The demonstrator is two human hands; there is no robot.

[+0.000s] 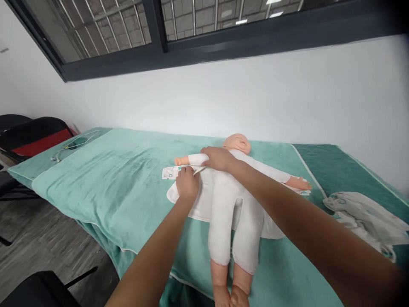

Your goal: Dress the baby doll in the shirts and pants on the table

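A baby doll (238,145) lies on its back on a teal blanket (121,179), dressed in a white garment (223,200). My left hand (187,183) is closed on a thin tie of that garment at the doll's side, beside a small printed label (168,172). My right hand (217,158) rests on the doll's upper arm and shoulder, fingers curled over the white sleeve. The doll's other arm (298,183) stretches out to the right. Its bare feet (230,294) point toward me.
A crumpled printed cloth (364,217) lies at the right on a darker green cover (335,166). A stethoscope-like cord (72,145) sits at the blanket's far left. Black chairs (32,132) stand at the left, a white wall and dark window frame behind.
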